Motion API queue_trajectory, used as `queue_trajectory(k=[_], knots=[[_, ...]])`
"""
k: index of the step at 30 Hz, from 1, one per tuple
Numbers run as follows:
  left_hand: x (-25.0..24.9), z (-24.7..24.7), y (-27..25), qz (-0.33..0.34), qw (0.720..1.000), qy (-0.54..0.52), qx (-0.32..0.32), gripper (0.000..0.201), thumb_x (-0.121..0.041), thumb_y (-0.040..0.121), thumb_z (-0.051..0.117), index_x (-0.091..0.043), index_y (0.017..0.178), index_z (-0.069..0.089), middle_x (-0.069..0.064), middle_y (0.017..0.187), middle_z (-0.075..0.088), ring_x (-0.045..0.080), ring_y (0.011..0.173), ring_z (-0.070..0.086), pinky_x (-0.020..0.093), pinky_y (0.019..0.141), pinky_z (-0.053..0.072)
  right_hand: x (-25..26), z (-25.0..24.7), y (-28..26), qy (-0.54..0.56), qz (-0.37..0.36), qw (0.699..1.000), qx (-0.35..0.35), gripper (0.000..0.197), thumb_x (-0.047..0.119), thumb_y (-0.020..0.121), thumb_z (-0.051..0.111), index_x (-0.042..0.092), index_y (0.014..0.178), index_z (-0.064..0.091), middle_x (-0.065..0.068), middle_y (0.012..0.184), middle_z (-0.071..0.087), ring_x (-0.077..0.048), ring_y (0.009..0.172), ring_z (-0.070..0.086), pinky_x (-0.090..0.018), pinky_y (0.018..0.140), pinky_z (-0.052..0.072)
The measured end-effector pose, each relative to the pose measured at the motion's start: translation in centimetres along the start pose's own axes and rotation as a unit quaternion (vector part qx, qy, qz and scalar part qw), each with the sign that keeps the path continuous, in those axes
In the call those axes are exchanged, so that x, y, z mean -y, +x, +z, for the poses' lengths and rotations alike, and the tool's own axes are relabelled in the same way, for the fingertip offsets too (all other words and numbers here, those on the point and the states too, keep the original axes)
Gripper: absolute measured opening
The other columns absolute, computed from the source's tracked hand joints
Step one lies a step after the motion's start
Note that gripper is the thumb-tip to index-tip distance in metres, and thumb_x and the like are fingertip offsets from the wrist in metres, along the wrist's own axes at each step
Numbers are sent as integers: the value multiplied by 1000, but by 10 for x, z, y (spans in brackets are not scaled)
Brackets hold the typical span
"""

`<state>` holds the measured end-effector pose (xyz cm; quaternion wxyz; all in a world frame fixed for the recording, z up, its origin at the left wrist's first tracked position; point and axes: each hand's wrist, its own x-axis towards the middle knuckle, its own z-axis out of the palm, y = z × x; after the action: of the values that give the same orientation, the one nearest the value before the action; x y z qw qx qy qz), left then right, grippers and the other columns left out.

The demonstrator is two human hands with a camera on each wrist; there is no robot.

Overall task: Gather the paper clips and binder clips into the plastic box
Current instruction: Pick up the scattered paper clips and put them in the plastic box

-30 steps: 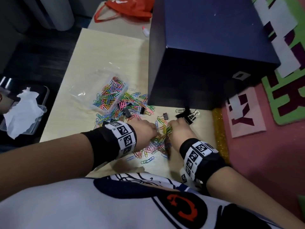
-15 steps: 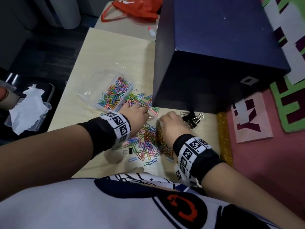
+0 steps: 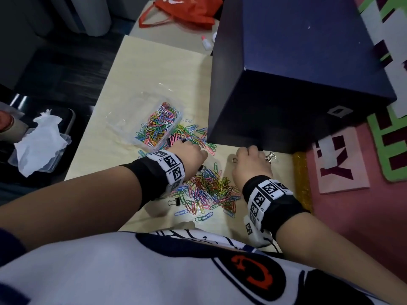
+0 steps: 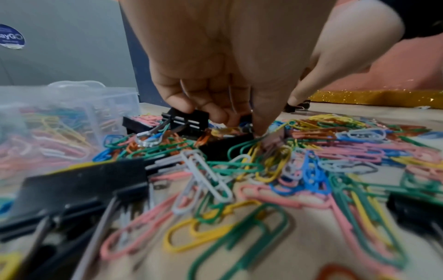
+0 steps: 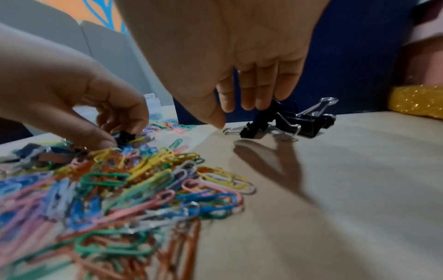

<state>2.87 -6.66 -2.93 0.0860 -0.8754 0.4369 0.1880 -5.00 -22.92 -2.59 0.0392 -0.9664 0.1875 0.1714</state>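
Observation:
A clear plastic box (image 3: 176, 126) holding several coloured paper clips stands on the pale table (image 3: 154, 69). A loose pile of paper clips (image 3: 209, 190) lies in front of it, between my wrists. My left hand (image 3: 191, 154) is at the pile's far edge beside the box. In the left wrist view its curled fingers (image 4: 191, 108) and thumb pinch a black binder clip (image 4: 189, 121). My right hand (image 3: 251, 161) hovers with relaxed fingers (image 5: 249, 98) over a cluster of black binder clips (image 5: 287, 123) by the blue box. Another binder clip (image 3: 176, 202) lies near my left wrist.
A large dark blue box (image 3: 297, 62) fills the table's right half, right behind the clips. A gold glitter strip (image 3: 302, 179) lines the right edge. A red bag (image 3: 187, 9) and a small bottle (image 3: 206, 42) lie at the back. A tub with tissue (image 3: 39, 142) sits off the table's left.
Both hands have left the middle of the pile. The left went toward the plastic box; the right slid right to the binder clips by the blue box.

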Motion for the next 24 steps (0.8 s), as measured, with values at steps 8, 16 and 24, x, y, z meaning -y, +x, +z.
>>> queue_trajectory(k=[8,16,24], knots=[[1,-12,-2,-2,979,-192,-68,27,-32,86,64,-16,107,58,7,105,62,30,99,58,35,82,46,18,1,-8,238,-103,966,0,27,24,89,59,22,116,61,1,115,58,-17,101,57,-22,88,41],[8,-25,-5,-59,945,-311,-87,39,-21,80,71,-20,114,52,-7,82,63,16,82,59,25,69,43,16,-9,-6,164,-104,979,-61,19,32,93,54,17,103,61,-4,101,60,-24,91,59,-33,77,48],[42,-23,-33,-80,989,-122,22,16,-24,86,61,-20,101,58,-2,92,63,18,81,55,27,66,45,13,-8,-4,111,35,990,-73,38,31,92,51,21,129,47,-8,132,42,-28,120,42,-41,99,37]])
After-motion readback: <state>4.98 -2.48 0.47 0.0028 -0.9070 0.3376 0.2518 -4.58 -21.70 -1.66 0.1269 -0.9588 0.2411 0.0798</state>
